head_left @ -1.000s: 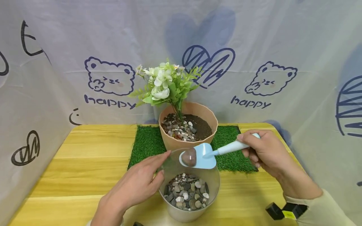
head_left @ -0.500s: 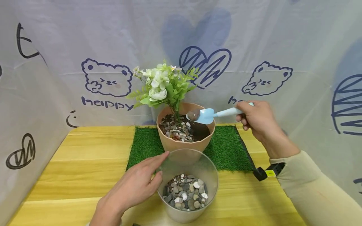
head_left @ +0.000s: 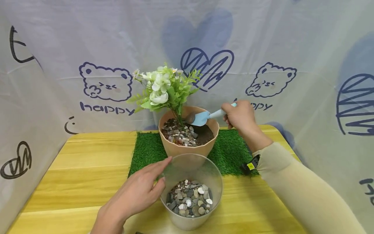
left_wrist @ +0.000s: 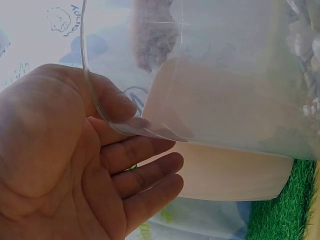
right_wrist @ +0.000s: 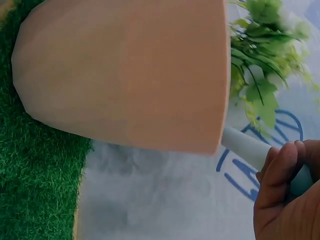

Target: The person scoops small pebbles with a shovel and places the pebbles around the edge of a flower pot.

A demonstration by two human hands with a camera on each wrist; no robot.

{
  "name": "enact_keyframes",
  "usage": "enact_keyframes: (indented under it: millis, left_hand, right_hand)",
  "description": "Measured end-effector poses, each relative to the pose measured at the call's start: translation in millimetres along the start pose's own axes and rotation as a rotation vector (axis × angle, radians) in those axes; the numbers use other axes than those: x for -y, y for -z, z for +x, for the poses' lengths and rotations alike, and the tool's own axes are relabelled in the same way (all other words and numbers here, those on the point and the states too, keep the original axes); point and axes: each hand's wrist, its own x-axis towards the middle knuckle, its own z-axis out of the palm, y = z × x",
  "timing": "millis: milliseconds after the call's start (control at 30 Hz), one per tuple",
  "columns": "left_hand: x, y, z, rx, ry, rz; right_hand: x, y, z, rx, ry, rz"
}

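Note:
My left hand (head_left: 138, 187) pinches the left rim of a clear plastic bucket (head_left: 216, 182) that has pebbles (head_left: 190, 200) at the bottom. In the left wrist view, the thumb and fingers (left_wrist: 145, 152) sit at the bucket's rim. My right hand (head_left: 241, 115) grips the handle of a light blue trowel (head_left: 201, 118), tilted down over a peach flowerpot (head_left: 187, 149). A brownish stone (head_left: 190, 118) lies at the trowel's tip. White artificial flowers (head_left: 160, 87) stand in the pot, with small stones (head_left: 178, 135) round the stems and dark soil (head_left: 205, 136) at the right.
The pot stands on a green turf mat (head_left: 232, 156) on a yellow wood-grain table (head_left: 87, 169). A white curtain (head_left: 146, 26) with bear and heart drawings hangs behind and along both sides. The bucket stands in front of the pot.
My right hand has carried the trowel and stone from above the bucket forward to the pot, then left and tipped it down towards the stems. My left hand stays at the bucket rim.

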Motion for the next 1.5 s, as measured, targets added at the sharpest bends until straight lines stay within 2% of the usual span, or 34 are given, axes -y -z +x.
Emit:
enact_keyframes:
  millis: [200, 533, 667, 767, 900, 1067, 1267, 1500]
  left_hand:
    - [0.9, -1.2, -1.5, -0.009, 0.009, -0.005]
    - [1.2, -3.3, -3.6, -0.024, 0.005, -0.001]
    - [1.7, -3.7, -5.2, -0.019, 0.013, -0.008]
    - [1.8, -4.2, -6.6, -0.02, 0.014, -0.006]
    - [1.8, -5.0, -7.6, -0.025, 0.007, 0.0]
    - [1.9, -5.5, -7.8, -0.026, 0.007, 0.0]
    - [1.5, -4.5, -5.8, -0.021, -0.007, 0.005]
    - [1.2, -0.9, -1.2, -0.026, -0.019, 0.003]
  right_hand:
    - [3, -14, 1, -0.025, 0.026, -0.135]
    - [4, -18, -3, -0.042, 0.054, -0.203]
    - [5, -18, -8, -0.069, 0.11, -0.269]
    - [6, -16, -14, -0.115, 0.18, -0.357]
    - [6, -9, -23, -0.169, 0.252, -0.419]
    - [5, 5, -34, -0.184, 0.283, -0.418]
    - [4, 27, -59, -0.157, 0.259, -0.336]
    - [9, 48, -101, -0.191, 0.41, -0.282]
